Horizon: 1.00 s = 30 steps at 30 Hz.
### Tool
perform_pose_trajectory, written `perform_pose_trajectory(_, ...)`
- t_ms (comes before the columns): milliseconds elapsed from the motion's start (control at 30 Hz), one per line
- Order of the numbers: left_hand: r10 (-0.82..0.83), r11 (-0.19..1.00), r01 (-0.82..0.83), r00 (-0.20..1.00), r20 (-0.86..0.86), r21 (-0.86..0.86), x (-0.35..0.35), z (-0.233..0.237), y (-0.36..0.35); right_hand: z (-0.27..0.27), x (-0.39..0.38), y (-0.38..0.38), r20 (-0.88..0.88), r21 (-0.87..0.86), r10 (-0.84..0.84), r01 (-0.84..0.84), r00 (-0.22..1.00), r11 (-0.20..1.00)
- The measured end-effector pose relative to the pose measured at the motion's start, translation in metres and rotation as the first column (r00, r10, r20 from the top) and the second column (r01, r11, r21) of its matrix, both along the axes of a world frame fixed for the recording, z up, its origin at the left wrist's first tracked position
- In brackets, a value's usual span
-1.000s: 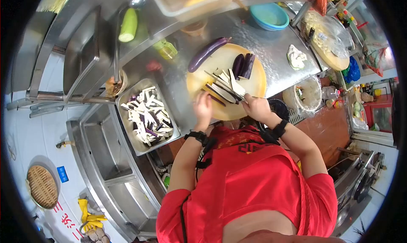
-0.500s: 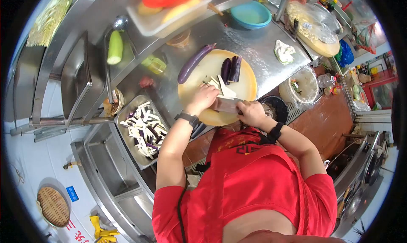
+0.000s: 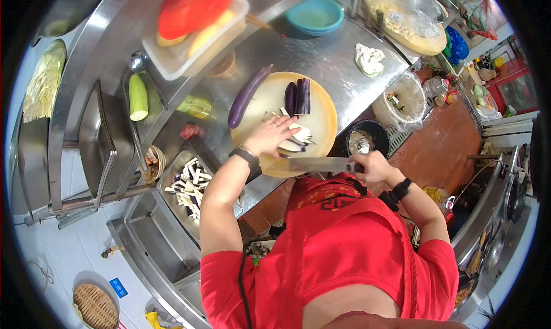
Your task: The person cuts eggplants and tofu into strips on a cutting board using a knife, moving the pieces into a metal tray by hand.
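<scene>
My left hand [image 3: 270, 135] lies with fingers spread over white-fleshed eggplant slices [image 3: 302, 133] on the round cutting board [image 3: 323, 118]. My right hand [image 3: 374, 166] is closed around the handle of a cleaver [image 3: 320, 165], whose broad blade lies across the board's near edge, apart from the slices. Two dark eggplant chunks [image 3: 303, 97] rest farther back on the board. A whole purple eggplant [image 3: 245, 102] leans along the board's left side. Cut eggplant strips [image 3: 189, 187] fill part of a metal tray [image 3: 172, 164] left of my left forearm.
A blue bowl [image 3: 314, 14] and a crumpled white cloth-like item [image 3: 368, 60] sit on the steel counter [image 3: 338, 59]. Above the counter's left is a shelf with a plastic tub [image 3: 172, 65] and a green gourd [image 3: 138, 98]. Bins, including a lined bucket [image 3: 400, 114], stand to the right.
The cleaver has moved away from the slices toward my body and the right, with my right hand. My left hand's fingers have spread over the slices.
</scene>
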<state>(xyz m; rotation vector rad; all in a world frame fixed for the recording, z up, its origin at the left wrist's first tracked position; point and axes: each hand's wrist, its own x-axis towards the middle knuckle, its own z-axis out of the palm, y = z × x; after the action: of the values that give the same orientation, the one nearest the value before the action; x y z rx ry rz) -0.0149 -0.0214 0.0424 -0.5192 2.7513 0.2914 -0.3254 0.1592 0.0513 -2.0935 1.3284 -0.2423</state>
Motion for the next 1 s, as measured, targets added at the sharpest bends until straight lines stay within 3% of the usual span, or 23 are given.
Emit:
perform_pose_trajectory(67, -0.118, 0.986, 0.124, 0.991, 0.066, -0.109, -0.004, -0.009, -0.001, -0.013, -0.018, 0.011, 0.085, 0.046, -0.164, 0.161, 0.983, 0.986)
perform_pose_trajectory(167, -0.101, 0.988, 0.118, 0.983, 0.154, -0.103, -0.014, -0.005, -0.004, -0.018, -0.028, 0.020, 0.107, 0.096, -0.319, 0.309, 0.942, 0.946)
perform_pose_trajectory(367, -0.083, 0.989, 0.077, 0.996, -0.044, -0.124, -0.002, -0.023, 0.004, -0.037, -0.016, 0.014, 0.093, 0.145, -0.458, 0.443, 0.884, 0.885)
perform_pose_trajectory(467, 0.174, 0.977, -0.190, 0.972, -0.161, -0.095, 0.009, -0.042, 0.019, -0.037, -0.004, 0.008, 0.060, 0.084, -0.418, 0.413, 0.906, 0.907)
perform_pose_trajectory(500, 0.180, 0.976, -0.197, 0.970, -0.160, -0.096, 0.011, -0.044, 0.027, -0.034, 0.001, 0.005, 0.062, 0.084, -0.412, 0.406, 0.909, 0.910)
perform_pose_trajectory(567, 0.606, 0.787, -0.617, 0.778, -0.166, -0.022, 0.006, -0.047, 0.046, -0.031, 0.012, 0.000, -0.006, 0.071, -0.388, 0.387, 0.922, 0.919)
perform_pose_trajectory(600, 0.685, 0.718, -0.696, 0.707, -0.176, -0.003, 0.002, -0.044, 0.054, -0.029, 0.019, -0.003, -0.037, 0.025, -0.380, 0.381, 0.924, 0.924)
perform_pose_trajectory(733, 0.805, 0.566, -0.825, 0.556, -0.208, -0.015, -0.007, -0.048, 0.070, -0.023, 0.045, -0.022, -0.099, 0.017, -0.321, 0.324, 0.942, 0.946)
perform_pose_trajectory(867, 0.831, 0.535, -0.845, 0.520, -0.199, 0.026, 0.001, -0.032, 0.073, -0.021, 0.059, -0.032, -0.039, -0.062, -0.245, 0.242, 0.969, 0.968)
perform_pose_trajectory(967, 0.839, 0.508, -0.855, 0.464, -0.284, 0.105, 0.022, -0.038, 0.081, -0.021, 0.056, -0.031, -0.030, -0.050, -0.267, 0.265, 0.963, 0.963)
perform_pose_trajectory(1000, 0.825, 0.488, -0.851, 0.376, -0.422, 0.195, 0.034, -0.053, 0.085, -0.023, 0.053, -0.029, -0.030, -0.049, -0.262, 0.260, 0.965, 0.964)
